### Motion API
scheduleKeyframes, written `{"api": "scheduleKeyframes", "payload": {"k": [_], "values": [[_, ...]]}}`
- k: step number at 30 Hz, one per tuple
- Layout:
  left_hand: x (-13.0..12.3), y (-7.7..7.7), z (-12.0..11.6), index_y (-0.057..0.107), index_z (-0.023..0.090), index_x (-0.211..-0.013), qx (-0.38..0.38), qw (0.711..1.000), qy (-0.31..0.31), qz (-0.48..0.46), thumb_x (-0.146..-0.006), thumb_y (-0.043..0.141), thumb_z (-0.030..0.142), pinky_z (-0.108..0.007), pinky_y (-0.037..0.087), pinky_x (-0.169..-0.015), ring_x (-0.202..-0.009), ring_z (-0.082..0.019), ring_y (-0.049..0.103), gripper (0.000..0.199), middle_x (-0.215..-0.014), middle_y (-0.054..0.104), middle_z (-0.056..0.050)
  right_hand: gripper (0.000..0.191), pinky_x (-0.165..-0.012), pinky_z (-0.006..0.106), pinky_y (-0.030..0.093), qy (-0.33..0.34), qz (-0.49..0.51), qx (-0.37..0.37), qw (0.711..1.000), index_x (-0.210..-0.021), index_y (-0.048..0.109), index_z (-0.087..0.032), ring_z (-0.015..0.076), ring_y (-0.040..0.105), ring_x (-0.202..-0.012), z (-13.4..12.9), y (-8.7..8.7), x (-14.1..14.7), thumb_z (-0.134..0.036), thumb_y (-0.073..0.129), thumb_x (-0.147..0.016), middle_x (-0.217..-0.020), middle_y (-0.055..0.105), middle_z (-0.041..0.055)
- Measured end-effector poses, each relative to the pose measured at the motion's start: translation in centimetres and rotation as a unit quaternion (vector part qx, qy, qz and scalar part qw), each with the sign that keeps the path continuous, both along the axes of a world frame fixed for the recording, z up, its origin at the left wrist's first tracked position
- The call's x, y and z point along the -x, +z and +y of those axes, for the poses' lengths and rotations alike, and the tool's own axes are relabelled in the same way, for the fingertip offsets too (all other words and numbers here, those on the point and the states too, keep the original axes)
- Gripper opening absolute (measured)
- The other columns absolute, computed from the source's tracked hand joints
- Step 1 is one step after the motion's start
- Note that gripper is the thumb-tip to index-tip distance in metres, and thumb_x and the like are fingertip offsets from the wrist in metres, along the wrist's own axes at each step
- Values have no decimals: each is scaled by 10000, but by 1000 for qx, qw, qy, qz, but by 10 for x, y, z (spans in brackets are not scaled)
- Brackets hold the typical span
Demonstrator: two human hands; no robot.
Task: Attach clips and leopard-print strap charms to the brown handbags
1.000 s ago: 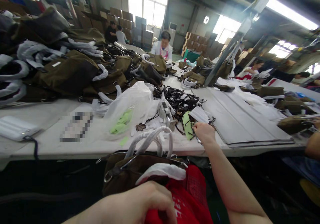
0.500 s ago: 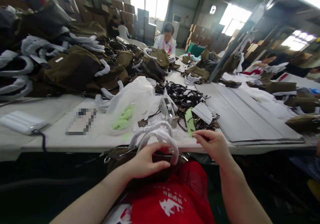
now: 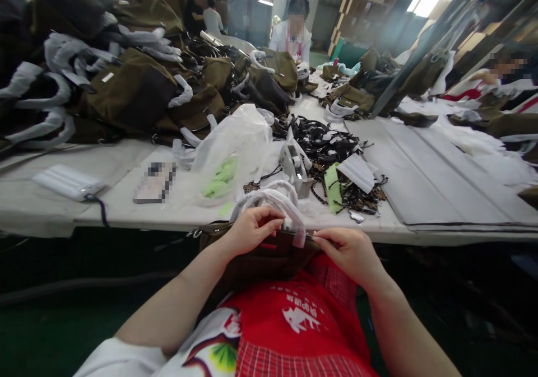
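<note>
An olive-brown bag (image 3: 269,259) rests on my lap against the table edge, its handles (image 3: 290,198) wrapped in white and standing upright. My left hand (image 3: 254,228) is at the bag's top, beside the handles, its thumb and fingers closed on something I cannot make out. At the right end of the bag's opening, my right hand (image 3: 347,248) pinches the bag's top edge near the zipper. Behind the handles stands a grey metal tape dispenser (image 3: 295,167). Right of it lie a green strip (image 3: 333,189) and a heap of black cords (image 3: 323,142).
Bags with wrapped handles (image 3: 130,91) are piled at the back left. A clear plastic bag (image 3: 239,142) holds green pieces. A phone (image 3: 154,182) and a white device with a cord (image 3: 69,182) lie left. Grey boards (image 3: 445,175) lie right. A person (image 3: 294,29) sits opposite.
My right hand has moved left from beside the green strip to the bag's edge. My left hand's thumb and fingers have closed together. The camera view has tilted downward.
</note>
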State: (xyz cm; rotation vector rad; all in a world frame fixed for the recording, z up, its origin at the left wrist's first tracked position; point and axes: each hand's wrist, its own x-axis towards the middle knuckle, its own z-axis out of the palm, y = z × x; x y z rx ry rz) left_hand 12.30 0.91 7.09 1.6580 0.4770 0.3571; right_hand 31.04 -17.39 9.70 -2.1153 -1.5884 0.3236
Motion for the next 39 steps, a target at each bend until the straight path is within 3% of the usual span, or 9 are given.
{"api": "scheduleKeyframes", "payload": {"k": [5, 10, 17, 22, 25, 29, 33, 36, 39], "values": [[2, -1, -6, 733, 157, -944, -174, 984, -4, 25, -945, 502, 356, -298, 532, -813, -851, -190, 674, 305, -928, 743, -67, 178, -744, 294, 502, 3, -22, 20, 1000, -881, 784, -281, 202, 699, -784, 3, 4, 1, -324, 611, -889, -884, 781, 27], [-2, 1, -18, 725, 173, -1020, -199, 979, -49, 5, -956, 495, 287, -281, 533, -815, -857, -178, 688, 265, -944, 753, -57, 247, -833, 293, 488, 52, 46, 44, 997, -1075, 735, -232, 204, 681, -917, 15, 1, 20, -307, 551, -928, -1014, 760, 57], [3, 5, -28, 705, 182, -1003, -212, 975, -70, 0, -949, 509, 260, -270, 528, -797, -845, -171, 692, 218, -938, 755, -49, 197, -681, 235, 432, 66, 114, 43, 990, -847, 713, -201, 152, 630, -734, 25, -12, 43, -255, 545, -932, -797, 715, 19], [19, 20, -35, 678, 202, -1060, -236, 967, -88, -23, -951, 489, 254, -267, 537, -825, -801, -148, 687, 224, -908, 747, -27, 137, -645, 228, 451, 108, 209, 22, 972, -797, 673, -192, 135, 596, -687, 22, -3, 49, -226, 578, -890, -744, 663, 5], [34, 34, -28, 628, 198, -1150, -315, 949, 13, -24, -927, 528, 299, -290, 533, -852, -870, -171, 670, 264, -969, 724, -54, 164, -753, 266, 515, 86, 271, -15, 959, -886, 658, -201, 160, 644, -809, 15, 8, 41, -280, 526, -941, -896, 693, 44], [56, 41, 9, 651, 184, -998, -399, 893, 184, 95, -899, 542, 313, -373, 473, -979, -1071, -247, 618, 196, -1097, 680, -105, 227, -640, 256, 532, -71, 297, -98, 947, -982, 622, -216, 142, 637, -640, 11, 10, 4, -401, 492, -971, -754, 674, 19], [67, 30, 47, 675, 160, -994, -335, 882, 71, 325, -812, 616, 399, -378, 504, -833, -951, -294, 660, 306, -1027, 707, -130, 227, -600, 249, 485, -83, 243, -91, 962, -864, 597, -214, 138, 576, -600, 31, -8, -31, -431, 557, -915, -691, 628, -3], [68, 22, 58, 693, 173, -951, -271, 900, -28, 341, -785, 615, 372, -309, 487, -689, -795, -247, 675, 270, -892, 732, -92, 225, -729, 279, 490, -39, 215, -64, 974, -838, 621, -206, 168, 609, -750, 51, -20, -35, -421, 576, -885, -768, 655, 16], [69, 18, 58, 689, 178, -963, -254, 914, -21, 316, -749, 633, 372, -284, 466, -636, -746, -224, 670, 295, -857, 738, -71, 273, -758, 296, 496, -20, 262, -47, 964, -813, 632, -195, 178, 620, -778, 61, -27, -30, -458, 583, -870, -784, 677, 30]]}}
